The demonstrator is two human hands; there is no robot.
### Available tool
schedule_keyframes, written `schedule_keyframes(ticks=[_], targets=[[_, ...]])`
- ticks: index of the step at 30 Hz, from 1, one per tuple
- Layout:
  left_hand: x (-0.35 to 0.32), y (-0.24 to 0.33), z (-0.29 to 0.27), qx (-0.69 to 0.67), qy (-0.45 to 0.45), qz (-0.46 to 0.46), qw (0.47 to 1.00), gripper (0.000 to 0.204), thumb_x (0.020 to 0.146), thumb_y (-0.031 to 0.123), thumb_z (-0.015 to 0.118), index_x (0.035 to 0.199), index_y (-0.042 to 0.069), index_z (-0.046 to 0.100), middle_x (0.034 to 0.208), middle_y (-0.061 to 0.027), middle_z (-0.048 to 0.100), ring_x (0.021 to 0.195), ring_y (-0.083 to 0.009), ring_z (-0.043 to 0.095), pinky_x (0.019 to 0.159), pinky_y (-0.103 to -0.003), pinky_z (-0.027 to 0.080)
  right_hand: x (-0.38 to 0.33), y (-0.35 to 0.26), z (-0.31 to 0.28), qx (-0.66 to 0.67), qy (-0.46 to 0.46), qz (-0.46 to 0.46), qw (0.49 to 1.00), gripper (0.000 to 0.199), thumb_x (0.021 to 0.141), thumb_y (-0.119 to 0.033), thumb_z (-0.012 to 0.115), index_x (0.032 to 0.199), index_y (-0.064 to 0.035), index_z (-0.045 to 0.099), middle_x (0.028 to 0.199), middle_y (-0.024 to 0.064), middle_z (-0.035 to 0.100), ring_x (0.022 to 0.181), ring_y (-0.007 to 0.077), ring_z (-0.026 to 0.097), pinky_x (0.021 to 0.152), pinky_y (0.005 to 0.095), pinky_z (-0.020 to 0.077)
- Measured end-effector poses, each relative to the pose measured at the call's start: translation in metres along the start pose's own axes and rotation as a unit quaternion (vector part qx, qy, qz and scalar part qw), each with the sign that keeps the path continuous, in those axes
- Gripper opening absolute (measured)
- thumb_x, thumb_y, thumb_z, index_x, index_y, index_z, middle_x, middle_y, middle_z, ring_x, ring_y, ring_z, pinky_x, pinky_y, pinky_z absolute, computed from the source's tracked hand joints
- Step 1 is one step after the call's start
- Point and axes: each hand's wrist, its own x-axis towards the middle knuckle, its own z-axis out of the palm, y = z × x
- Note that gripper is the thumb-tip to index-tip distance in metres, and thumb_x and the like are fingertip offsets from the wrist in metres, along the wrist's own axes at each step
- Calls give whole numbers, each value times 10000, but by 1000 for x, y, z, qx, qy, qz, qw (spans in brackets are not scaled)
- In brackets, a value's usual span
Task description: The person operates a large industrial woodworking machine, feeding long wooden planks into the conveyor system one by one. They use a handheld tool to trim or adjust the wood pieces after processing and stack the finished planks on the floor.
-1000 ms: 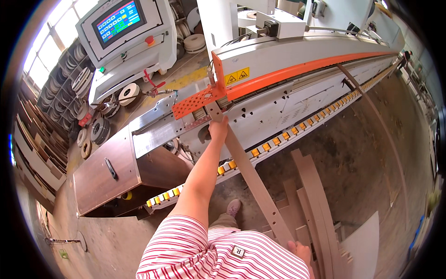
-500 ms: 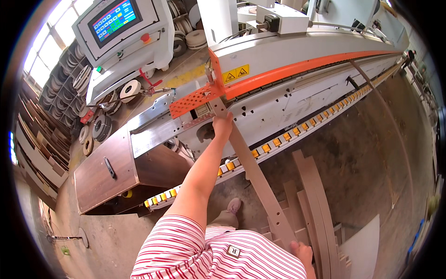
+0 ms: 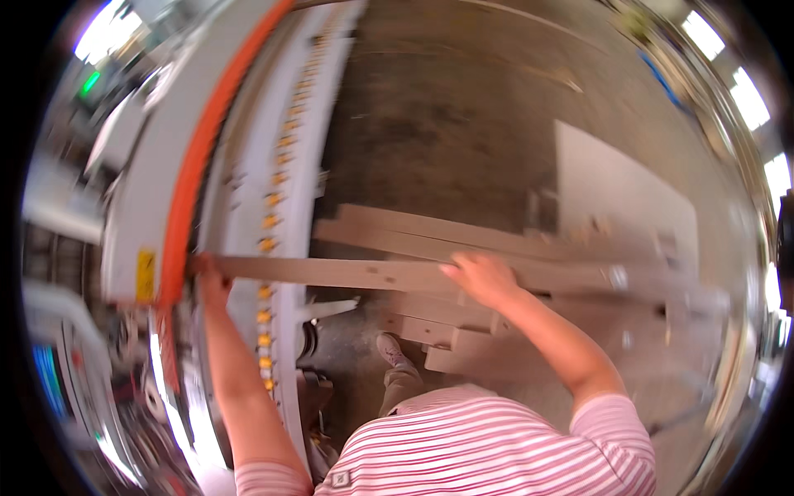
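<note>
In the head view, the machine now fills the left side, with its orange guard (image 3: pixel 186 190) running up from the yellow label (image 3: pixel 146 275) to the top edge; half a second ago it stretched across the upper part. The head has evidently turned to the right, and much of the picture is smeared.

The long brown strip (image 3: pixel 331 271) lies nearly level across the view, where earlier it slanted down toward the person's shirt. Its left end meets the edge of the orange guard, and it passes over the row of yellow rollers (image 3: pixel 267 245). The left hand (image 3: pixel 212 279) remains at that end, its fingers seeming closed around the strip, though blurred.

The right hand (image 3: pixel 484 279) has changed place in view: it was low beside the shirt and is now out over the strip, forearm extended, fingers partly bent. Whether it grips or merely rests there cannot be told. Behind and below lie stacked brown boards (image 3: pixel 413 226), partly overlapping in view, with a pale panel (image 3: pixel 620 186) beyond.

For the work in hand, this likely means the strip remains against the machine, steadied by the left hand, while attention has shifted toward its other end and the boards.
</note>
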Motion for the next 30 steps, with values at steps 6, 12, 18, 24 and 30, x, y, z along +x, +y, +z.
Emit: schedule_keyframes(ticks=[6,12,18,24,30], targets=[[-128,5,42,318,135,357,868,473,957,239,609,1289,-43,422,998,-124,561,884,-206,556,763,-306,472,-55,23,56,10,232,-212,949,365,819,-188,636,1137,-22,569,1229,136,543,1157,317,513,1044,457,379],[-299,-65,71,342,-93,280,892,353,937,71,553,1271,20,451,975,-73,541,874,-155,522,808,-283,458,-12,90,81,-73,222,-59,970,490,780,-240,711,1189,-31,542,1276,127,489,1260,319,413,1066,456,352],[-381,-111,60,306,-204,116,923,386,934,74,563,1278,33,394,993,-79,550,879,-127,537,787,-274,453,-11,89,85,-108,131,-39,985,618,744,-297,792,1238,-55,510,1214,93,486,1179,267,460,965,452,393],[-396,-165,32,283,-177,67,940,361,925,135,591,1227,23,430,889,-94,612,780,-159,605,701,-293,497,-4,86,66,-150,66,49,985,701,660,-376,845,1200,-66,523,1192,91,510,1157,269,492,943,437,408],[-399,-159,38,153,-193,-46,968,305,969,191,569,1195,4,485,955,-74,616,788,-120,596,678,-260,493,-26,122,61,-199,-27,-36,979,633,637,-357,798,1154,-58,588,1149,118,573,1149,276,516,957,416,410]])
